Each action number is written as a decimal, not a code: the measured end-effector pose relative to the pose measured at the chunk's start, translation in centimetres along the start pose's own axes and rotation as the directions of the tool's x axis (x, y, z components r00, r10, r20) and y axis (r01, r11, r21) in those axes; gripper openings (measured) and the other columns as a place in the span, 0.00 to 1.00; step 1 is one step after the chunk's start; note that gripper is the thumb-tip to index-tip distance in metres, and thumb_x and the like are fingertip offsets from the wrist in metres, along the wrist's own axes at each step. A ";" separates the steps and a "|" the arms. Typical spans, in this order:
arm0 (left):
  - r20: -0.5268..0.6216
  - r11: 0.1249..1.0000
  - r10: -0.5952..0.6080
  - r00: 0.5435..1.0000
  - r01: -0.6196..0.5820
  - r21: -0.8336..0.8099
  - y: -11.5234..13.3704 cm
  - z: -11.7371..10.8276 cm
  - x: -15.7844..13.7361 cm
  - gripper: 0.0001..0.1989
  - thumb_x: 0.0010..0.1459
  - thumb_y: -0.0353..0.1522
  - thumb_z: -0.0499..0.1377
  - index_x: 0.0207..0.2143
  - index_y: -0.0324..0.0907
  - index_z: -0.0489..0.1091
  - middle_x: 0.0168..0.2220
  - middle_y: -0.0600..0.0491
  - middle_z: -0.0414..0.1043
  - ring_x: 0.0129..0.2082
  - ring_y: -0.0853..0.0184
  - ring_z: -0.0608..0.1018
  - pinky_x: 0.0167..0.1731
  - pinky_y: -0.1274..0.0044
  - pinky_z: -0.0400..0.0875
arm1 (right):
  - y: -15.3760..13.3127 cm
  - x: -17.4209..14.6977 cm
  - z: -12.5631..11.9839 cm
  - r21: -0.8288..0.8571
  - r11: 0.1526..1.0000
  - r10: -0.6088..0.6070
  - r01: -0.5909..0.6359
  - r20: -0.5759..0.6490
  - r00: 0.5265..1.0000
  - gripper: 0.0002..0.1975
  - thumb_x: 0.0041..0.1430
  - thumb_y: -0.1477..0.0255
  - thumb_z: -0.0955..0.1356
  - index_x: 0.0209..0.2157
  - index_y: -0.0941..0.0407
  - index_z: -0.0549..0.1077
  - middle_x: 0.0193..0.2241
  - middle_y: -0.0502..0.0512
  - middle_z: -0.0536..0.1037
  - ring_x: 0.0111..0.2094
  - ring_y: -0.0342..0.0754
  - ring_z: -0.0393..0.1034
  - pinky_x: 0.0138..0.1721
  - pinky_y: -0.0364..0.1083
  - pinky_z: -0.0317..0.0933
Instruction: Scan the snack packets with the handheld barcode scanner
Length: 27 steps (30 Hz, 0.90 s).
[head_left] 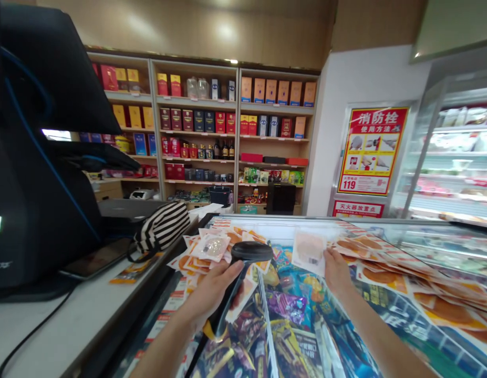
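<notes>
My left hand [212, 287] is wrapped round the handle of a black barcode scanner [251, 252], its head pointing towards the right. In my right hand [338, 272] a flat, pale square packet [308, 253] is pinched at its right edge, its barcode side facing me. The scanner and the packet are apart. Beyond my left hand lies a loose pile of flat packets [201, 257] on the glass freezer top. Beside my right hand, a larger spread of orange and white packets [436, 294] covers the right of the glass.
Wrapped frozen goods [290, 310] show through the freezer glass. To the left, a counter [34, 336] bears a black till [38, 157], a phone [95, 260] and a striped pouch [162, 228]. Shelves of boxes [198, 121] stand behind, and a red poster [373, 149] hangs on the wall.
</notes>
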<state>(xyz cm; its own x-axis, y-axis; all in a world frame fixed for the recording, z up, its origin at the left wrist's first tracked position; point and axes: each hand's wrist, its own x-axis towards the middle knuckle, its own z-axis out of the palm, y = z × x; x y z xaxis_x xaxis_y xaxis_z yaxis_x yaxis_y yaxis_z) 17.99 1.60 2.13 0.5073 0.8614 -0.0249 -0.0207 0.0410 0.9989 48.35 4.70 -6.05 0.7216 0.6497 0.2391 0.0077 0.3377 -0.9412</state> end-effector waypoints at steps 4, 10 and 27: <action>0.060 1.000 -0.012 0.998 0.010 0.021 -0.2 0.0 0.0 0.20 0.46 0.46 0.50 0.19 0.37 0.60 0.16 0.56 0.62 0.12 0.76 0.63 0.15 0.81 0.54 | -0.2 -0.4 0.9 0.197 0.978 0.080 -0.074 -0.021 0.997 0.12 0.37 0.68 0.64 0.29 0.55 0.62 0.19 0.44 0.68 0.21 0.42 0.64 0.23 0.42 0.59; 0.122 0.998 0.015 0.992 -0.022 0.058 -0.4 -0.1 -0.2 0.20 0.48 0.46 0.48 0.19 0.37 0.60 0.16 0.56 0.61 0.13 0.76 0.63 0.15 0.81 0.53 | -0.2 0.0 0.9 0.233 0.971 0.053 -0.050 -0.005 0.999 0.13 0.36 0.68 0.64 0.29 0.55 0.63 0.19 0.43 0.69 0.20 0.41 0.64 0.22 0.42 0.59; 0.184 0.996 0.036 0.982 -0.051 0.077 0.2 -0.2 -0.6 0.18 0.50 0.44 0.47 0.20 0.38 0.59 0.17 0.57 0.60 0.13 0.77 0.62 0.16 0.81 0.53 | -0.7 0.1 0.7 0.242 0.970 0.066 -0.037 -0.112 0.992 0.11 0.36 0.69 0.64 0.27 0.55 0.64 0.20 0.43 0.68 0.24 0.40 0.63 0.26 0.41 0.59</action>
<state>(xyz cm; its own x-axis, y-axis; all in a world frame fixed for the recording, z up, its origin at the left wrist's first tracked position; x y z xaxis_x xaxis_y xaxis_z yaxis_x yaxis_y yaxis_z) 17.55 1.20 2.34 0.6564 0.7542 0.0183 0.0198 -0.0416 0.9989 47.97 5.00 -5.23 0.7935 0.5902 0.1484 -0.1867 0.4683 -0.8636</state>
